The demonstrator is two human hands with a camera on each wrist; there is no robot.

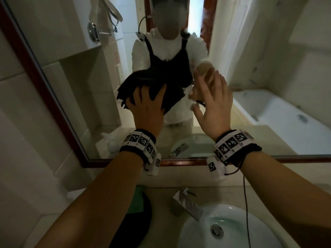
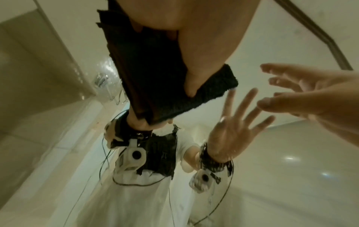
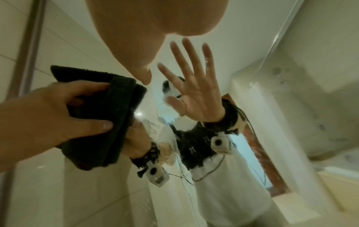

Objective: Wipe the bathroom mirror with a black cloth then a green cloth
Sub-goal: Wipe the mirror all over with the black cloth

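Hands are both raised at the large wall mirror with a dark red-brown frame (image 1: 53,111). The left hand (image 1: 146,106) is pressed against the glass with its fingers curled over a folded black terry cloth (image 1: 172,93), thumb and fingers clamping the wad; the right-wrist view shows that cloth (image 3: 108,116) flat between palm and glass. The right hand (image 1: 213,104) holds nothing: its fingers are spread and nearly straight, just at three o'clock of the cloth, close to the glass, though whether the fingertips touch it cannot be told. From the left-wrist view the same empty right hand (image 2: 303,95) sits at three o'clock of the black cloth (image 2: 165,86), apart from it.

Down at six o'clock, on the pale stone bench (image 1: 161,194), a green cloth (image 1: 138,201) lies beside a dark round object whose nature is unclear, half hidden by the left forearm. To its three o'clock stand a square chrome tap (image 1: 186,203) and a white round basin with a metal drain (image 1: 231,230). Both wrists carry black bands with black-and-white square markers (image 1: 141,142). The mirror reflects a white bathtub (image 1: 279,113) at three o'clock and a round chrome wall mirror on an arm (image 1: 109,17) at eleven o'clock.
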